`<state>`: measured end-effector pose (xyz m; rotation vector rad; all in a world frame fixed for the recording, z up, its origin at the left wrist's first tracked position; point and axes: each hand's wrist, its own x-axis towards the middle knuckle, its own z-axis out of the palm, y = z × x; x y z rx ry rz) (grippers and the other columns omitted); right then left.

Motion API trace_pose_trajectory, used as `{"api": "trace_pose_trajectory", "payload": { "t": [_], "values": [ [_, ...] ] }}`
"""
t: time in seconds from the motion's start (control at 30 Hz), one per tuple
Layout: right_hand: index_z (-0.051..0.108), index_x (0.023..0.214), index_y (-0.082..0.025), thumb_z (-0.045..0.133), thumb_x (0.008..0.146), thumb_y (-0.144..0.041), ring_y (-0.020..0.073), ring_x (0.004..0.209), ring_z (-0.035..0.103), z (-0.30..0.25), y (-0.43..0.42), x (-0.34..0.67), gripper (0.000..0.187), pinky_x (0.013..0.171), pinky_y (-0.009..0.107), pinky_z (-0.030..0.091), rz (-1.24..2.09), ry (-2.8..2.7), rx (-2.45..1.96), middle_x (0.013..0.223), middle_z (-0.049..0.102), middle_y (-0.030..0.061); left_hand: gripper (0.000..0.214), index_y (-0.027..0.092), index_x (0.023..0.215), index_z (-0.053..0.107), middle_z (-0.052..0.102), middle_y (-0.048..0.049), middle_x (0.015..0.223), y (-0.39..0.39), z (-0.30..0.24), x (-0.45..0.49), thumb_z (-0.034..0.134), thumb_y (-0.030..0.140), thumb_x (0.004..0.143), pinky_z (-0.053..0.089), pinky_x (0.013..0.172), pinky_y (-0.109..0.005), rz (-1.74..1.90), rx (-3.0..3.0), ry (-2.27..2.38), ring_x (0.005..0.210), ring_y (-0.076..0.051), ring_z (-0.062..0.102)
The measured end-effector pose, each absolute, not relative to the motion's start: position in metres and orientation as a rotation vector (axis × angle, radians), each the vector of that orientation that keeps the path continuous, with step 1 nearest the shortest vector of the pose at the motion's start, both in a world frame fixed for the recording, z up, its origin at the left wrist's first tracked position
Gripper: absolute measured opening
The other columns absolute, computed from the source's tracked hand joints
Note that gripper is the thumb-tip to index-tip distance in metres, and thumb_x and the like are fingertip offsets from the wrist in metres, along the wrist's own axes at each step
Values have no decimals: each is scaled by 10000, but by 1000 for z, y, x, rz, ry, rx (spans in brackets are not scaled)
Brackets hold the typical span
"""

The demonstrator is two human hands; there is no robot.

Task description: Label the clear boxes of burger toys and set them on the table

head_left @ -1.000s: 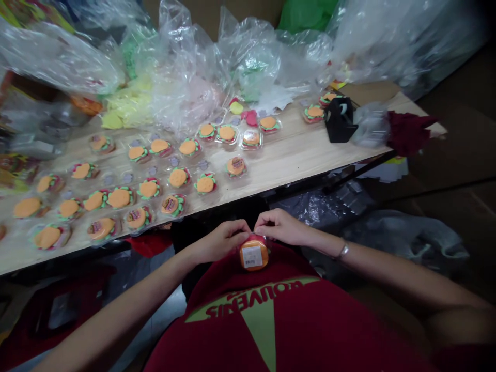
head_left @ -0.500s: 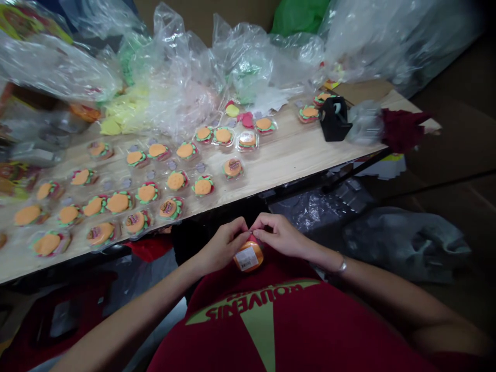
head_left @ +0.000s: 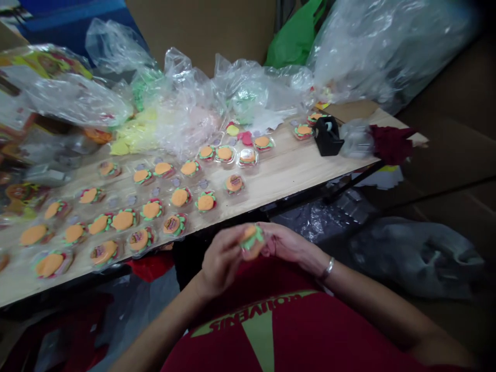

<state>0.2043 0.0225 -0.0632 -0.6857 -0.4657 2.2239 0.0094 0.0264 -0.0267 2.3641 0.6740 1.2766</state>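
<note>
A toy burger [head_left: 253, 243] with orange buns and a green lettuce layer is held up in front of my red shirt, just off the table's front edge. My left hand [head_left: 221, 261] pinches it from the left, somewhat blurred. From the other side, the curled fingers of my right hand [head_left: 284, 243] grip its right edge. Beyond my hands, rows of similar toy burgers [head_left: 180, 197] sit in clear plastic packs on the table [head_left: 271, 181]. Some carry a printed label, such as one labelled burger [head_left: 234, 183].
A black tape dispenser [head_left: 328, 137] stands at the table's right end, beside clear plastic shells [head_left: 355, 138] and a dark red cloth [head_left: 391, 143]. Clear bags [head_left: 186, 113] of coloured pieces line the back. A grey plastic bag [head_left: 414, 258] lies low on the right.
The toy burger has been turned from its barcode-labelled side to show its green layer, and lifted slightly. My left hand has shifted its hold, and the camera view has tilted up.
</note>
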Motion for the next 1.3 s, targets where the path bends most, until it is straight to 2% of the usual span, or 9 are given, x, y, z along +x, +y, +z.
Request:
{"api": "trace_pose_trajectory", "payload": {
  "t": [0.13, 0.27, 0.43, 0.5, 0.57, 0.63, 0.9, 1.07, 1.3],
  "values": [
    [635, 832, -152, 680, 754, -309, 110, 654, 543, -53, 18, 213, 181, 633, 243, 415, 2186, -568, -822, 766, 619, 11, 178, 186, 918, 606, 679, -59, 1161, 11, -23, -3, 534, 57, 819, 419, 1056, -360, 990, 2827, 220, 1267, -210, 487],
    [608, 767, -150, 704, 740, -309, 92, 593, 493, -52, 12, 211, 188, 577, 232, 365, 2022, -709, -1037, 701, 584, -10, 235, 190, 1054, 605, 621, -53, 1272, 9, -18, -14, 496, 103, 864, 300, 1135, -329, 661, 2844, 105, 1311, -180, 433],
    [603, 814, -152, 599, 841, -322, 101, 652, 494, -45, 3, 204, 172, 599, 228, 370, 1706, -1070, -1126, 746, 578, -3, 498, 201, 1260, 489, 582, -132, 1267, 6, -12, -9, 541, 474, 847, 402, 1018, -441, 783, 1954, 815, 1207, -279, 509],
    [598, 819, -153, 565, 865, -305, 103, 665, 495, -41, 1, 201, 162, 607, 228, 375, 1629, -1186, -1119, 748, 573, -6, 348, 195, 1103, 576, 656, -89, 1045, 5, -10, 4, 515, 445, 869, 509, 818, -357, 700, 1399, 1069, 962, -231, 625],
    [595, 814, -152, 555, 871, -294, 103, 665, 492, -39, 0, 199, 159, 605, 226, 374, 1593, -1245, -1120, 740, 568, -8, 212, 182, 889, 600, 648, -21, 808, 5, -9, 18, 559, 388, 856, 495, 628, -256, 637, 995, 1114, 702, -151, 621],
    [596, 819, -149, 560, 868, -300, 99, 657, 489, -38, -2, 201, 163, 601, 224, 370, 1629, -1237, -1130, 738, 567, -10, 194, 166, 790, 585, 625, 7, 726, 6, -9, 27, 636, 352, 804, 464, 578, -217, 675, 788, 1092, 611, -111, 582],
    [616, 831, -137, 672, 756, -232, 91, 613, 507, -36, -9, 217, 133, 593, 225, 368, 1869, -1020, -1172, 715, 597, -8, 206, 158, 734, 573, 630, 27, 678, 12, -20, 32, 705, 316, 739, 453, 533, -184, 932, 575, 1153, 547, -80, 549],
    [622, 813, -143, 695, 732, -226, 87, 598, 513, -44, -4, 221, 137, 600, 223, 367, 1870, -929, -1154, 686, 603, -18, 182, 163, 769, 588, 656, 5, 809, 19, -25, 36, 673, 324, 774, 471, 596, -200, 917, 699, 1123, 646, -100, 588],
    [627, 816, -150, 713, 727, -281, 112, 694, 540, -55, -20, 223, 180, 671, 245, 392, 1825, -916, -1166, 783, 628, 2, 200, 161, 854, 642, 686, -56, 889, 31, -8, 31, 619, 353, 802, 486, 691, -259, 444, 919, 1032, 784, -176, 630]
  ]
}}
